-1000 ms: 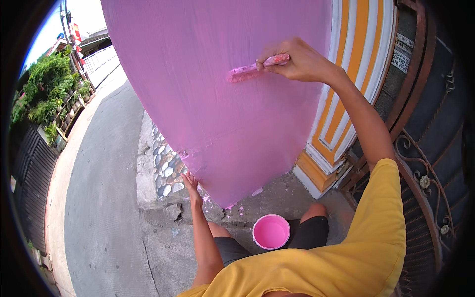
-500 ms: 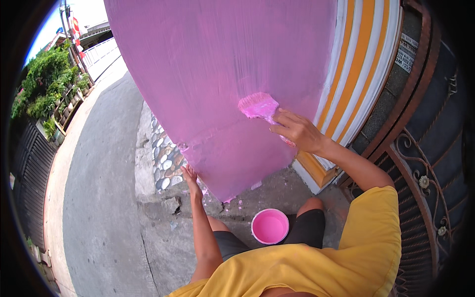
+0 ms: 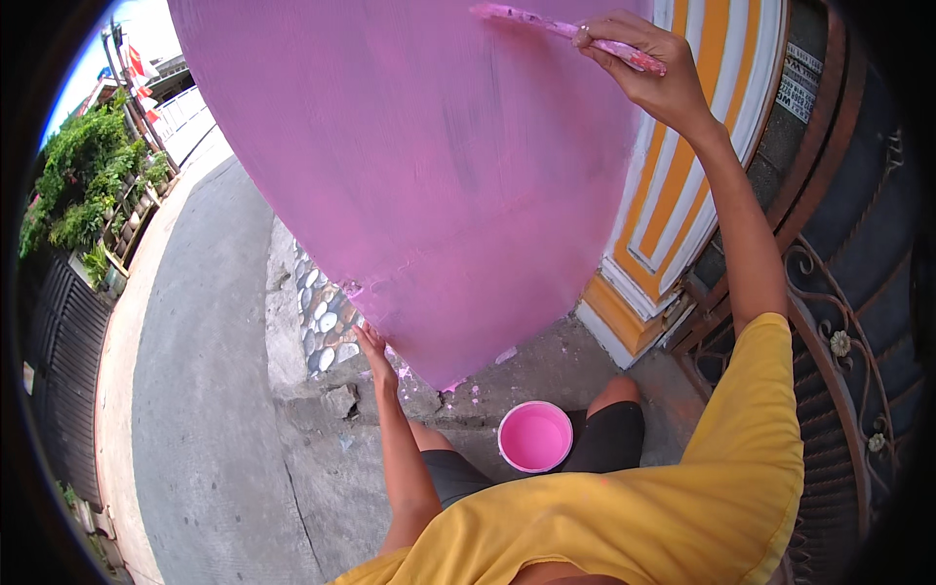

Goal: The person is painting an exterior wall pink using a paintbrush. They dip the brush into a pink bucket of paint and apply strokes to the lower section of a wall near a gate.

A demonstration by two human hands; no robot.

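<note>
A broad wall (image 3: 419,195) coated in pink paint rises before me, its surface streaked with darker strokes. High on its right part, my right hand (image 3: 663,73) grips a paint-smeared paintbrush (image 3: 546,23) by the handle. The brush is seen nearly edge-on, with its bristle end toward the upper left; whether it touches the wall I cannot tell. My left hand (image 3: 373,349) rests near the wall's lower left edge with its fingers stretched out and nothing in it. Between my knees stands a round bucket (image 3: 535,437) of pink paint.
Orange and white moulding (image 3: 634,283) borders the wall at right, near a dark metal gate (image 3: 848,390). A pebbled strip (image 3: 322,317) and a broken concrete lump (image 3: 341,401) lie by my left hand. Grey road (image 3: 205,322) and potted plants (image 3: 97,195) are farther left.
My right hand has moved up and slightly right with the paintbrush, which has turned from flat to nearly edge-on. My left hand stays at the wall's lower left edge.
</note>
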